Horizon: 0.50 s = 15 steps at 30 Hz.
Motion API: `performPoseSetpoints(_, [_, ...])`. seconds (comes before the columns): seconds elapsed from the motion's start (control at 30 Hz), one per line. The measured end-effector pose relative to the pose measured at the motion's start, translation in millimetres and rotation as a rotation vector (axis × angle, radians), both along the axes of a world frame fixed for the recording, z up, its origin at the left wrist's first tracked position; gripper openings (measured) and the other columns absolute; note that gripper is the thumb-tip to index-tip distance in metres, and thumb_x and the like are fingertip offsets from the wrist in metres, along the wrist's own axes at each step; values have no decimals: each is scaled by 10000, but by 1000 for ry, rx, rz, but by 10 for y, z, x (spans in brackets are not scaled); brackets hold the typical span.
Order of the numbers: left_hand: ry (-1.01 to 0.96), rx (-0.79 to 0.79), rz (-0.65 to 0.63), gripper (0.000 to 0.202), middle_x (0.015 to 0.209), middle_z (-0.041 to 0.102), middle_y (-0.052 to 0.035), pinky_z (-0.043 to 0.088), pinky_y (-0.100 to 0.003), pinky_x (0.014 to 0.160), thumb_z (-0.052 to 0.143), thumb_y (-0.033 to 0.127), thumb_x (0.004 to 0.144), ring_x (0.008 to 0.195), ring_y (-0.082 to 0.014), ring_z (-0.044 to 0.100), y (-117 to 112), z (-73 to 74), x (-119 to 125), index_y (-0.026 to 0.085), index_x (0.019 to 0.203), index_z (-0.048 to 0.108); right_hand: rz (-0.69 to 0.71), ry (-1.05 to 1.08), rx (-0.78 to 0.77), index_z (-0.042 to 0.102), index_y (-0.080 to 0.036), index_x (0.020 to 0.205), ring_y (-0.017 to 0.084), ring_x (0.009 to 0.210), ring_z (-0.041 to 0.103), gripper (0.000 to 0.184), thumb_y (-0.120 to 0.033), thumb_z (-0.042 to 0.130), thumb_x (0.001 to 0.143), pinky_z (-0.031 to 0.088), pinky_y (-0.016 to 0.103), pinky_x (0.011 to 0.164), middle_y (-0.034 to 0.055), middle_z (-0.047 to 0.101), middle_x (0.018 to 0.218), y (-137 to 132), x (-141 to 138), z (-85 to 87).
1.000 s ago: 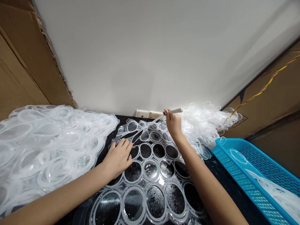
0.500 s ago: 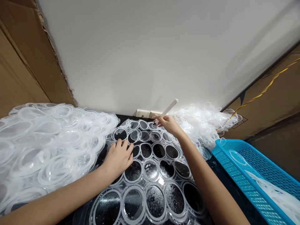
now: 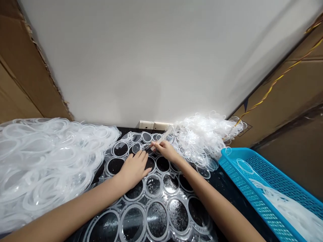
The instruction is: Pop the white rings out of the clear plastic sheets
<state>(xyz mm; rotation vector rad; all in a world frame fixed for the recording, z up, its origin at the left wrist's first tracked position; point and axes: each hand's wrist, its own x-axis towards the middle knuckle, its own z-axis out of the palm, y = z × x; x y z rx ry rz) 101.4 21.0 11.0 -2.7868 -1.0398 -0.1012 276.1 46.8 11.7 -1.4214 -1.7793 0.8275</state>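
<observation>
A clear plastic sheet (image 3: 144, 215) with rows of white-rimmed round openings lies across a black, speckled surface. My left hand (image 3: 135, 169) rests flat on its middle left part, fingers stretched and thumb apart, gripping nothing. Just beyond, my right hand (image 3: 165, 150) pinches a slim white pen-like stick (image 3: 164, 136), slanting up to the right. The stick's lower end is at the far rows of the sheet; its tip is partly hidden by the fingers. A loose clear disc (image 3: 137, 148) appears to lie near the left fingertips.
Stacked sheets of rings (image 3: 50, 158) rise on the left. A tangle of thin clear rings (image 3: 202, 134) lies at the back right, beside a blue basket (image 3: 237, 151) holding white pieces. Sockets (image 3: 151, 125), a white wall (image 3: 161, 60), cardboard (image 3: 20, 74) and a yellow twisted wire (image 3: 275, 81) border the area.
My right hand has moved left and nearer with the stick, closer to my left hand. The left hand stays on the sheet. The view has shifted slightly.
</observation>
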Motion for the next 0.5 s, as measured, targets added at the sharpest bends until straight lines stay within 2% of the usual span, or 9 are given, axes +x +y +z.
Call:
performPoseSetpoints(0.13, [15,-1,47,456,1263,492,-178,422,-415,846,412,348,866,1172,-283,432,-47,-70,-33,85,1237,453,48,38,9,683,-129,854,148,682,595,447,-489,419,834,455,246,669,53,639,723,-51,44,-118])
performPoseSetpoints(0.33, [8,12,50,459,1231,519,-177,426,-429,838,415,370,861,1148,-296,453,-42,-79,-36,98,1226,471,112,48,40,684,-148,852,151,704,594,429,-481,414,840,460,254,693,56,642,780,-36,57,-160])
performPoseSetpoints(0.5, [23,-10,62,471,1259,498,-172,412,-429,851,390,377,869,1173,-295,425,-40,-84,-24,100,1244,452,98,46,41,677,-125,868,156,704,596,409,-440,416,853,460,260,695,64,641,763,-35,68,-169])
